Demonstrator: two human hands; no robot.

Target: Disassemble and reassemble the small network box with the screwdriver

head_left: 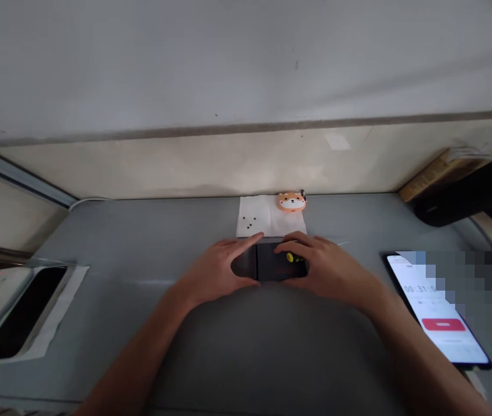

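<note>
We have the black device (272, 261) at table (142, 242) centre, left hand (217, 270) cupping its 9 o'clock end, right hand (321, 267) its 3 o'clock end with fingertips by the yellow part (290, 257); steady grip needed.

Both hands close around a dark flat object (272, 263), so its left and right ends sit hidden under the fingers (233, 248) of the left hand (217, 271) and beneath the right hand (328, 268); what it is I cannot tell. A small yellow spot (290, 257) by the right fingertips is too tiny to identify. Beyond the fingers, the black specks (249, 222) on the white paper (254, 216) are too small to read. Right of the right hand, the phone (436, 312) has its upper screen pixelated, and a dark bulky shape (475, 190) runs off the right edge. Both forearms are cut by the bottom edge.
</note>
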